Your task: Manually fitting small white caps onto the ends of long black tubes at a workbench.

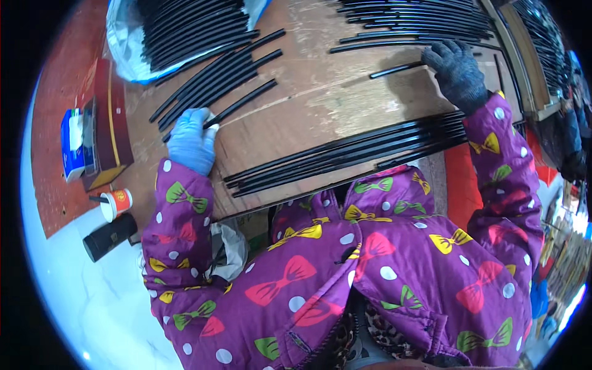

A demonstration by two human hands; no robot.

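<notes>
At the table's left side my left hand (192,142), in a light blue glove, closes its fingers on a short black rod (250,97) that slants up to the right. Several similar rods (216,83) lie side by side just beyond it. My right hand (455,74), in a dark grey glove, reaches to the far right with its fingers bent down over another black rod (394,69). That rod's left end sticks out over the wood; the fingers hide where they grip. Farther back is a row of black rods (419,26).
Long black rods (333,160) lie along the table's near edge. A plastic-lined container (117,46) full of rods stands back left. Left of the table are a dark red box (117,129), a blue box (72,145), a paper cup (117,203) and a black cylinder (110,237).
</notes>
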